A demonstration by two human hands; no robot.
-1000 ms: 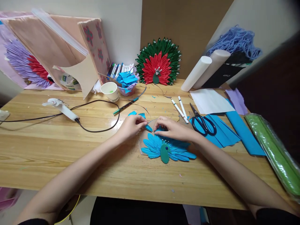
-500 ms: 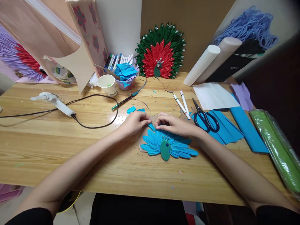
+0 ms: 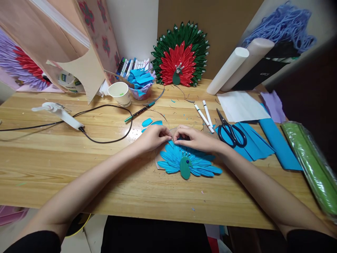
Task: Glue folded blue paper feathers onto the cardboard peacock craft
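A blue paper peacock [image 3: 168,165] with a green body [image 3: 185,168] lies on a cardboard backing in front of me. At its upper edge my left hand [image 3: 157,135] pinches the tip of a blue paper feather [image 3: 170,143]. Close beside it, almost touching, my right hand [image 3: 191,137] is closed in a pinch at the same feather. Its fingers hide part of the fan, so what they grip is hard to see. Loose blue paper pieces [image 3: 146,122] rest just beyond my left hand.
Black scissors [image 3: 231,130] lie on blue crepe paper [image 3: 255,140] at the right, near two white markers [image 3: 204,116]. A white glue gun [image 3: 61,115] with a looping cord is at the left. Behind stand a paper cup [image 3: 119,94] and a red-green peacock [image 3: 180,56].
My fingers have drawn slightly closer together at the fan's upper edge. The feather between them now lies lower and shows less. The camera view has shifted a little.
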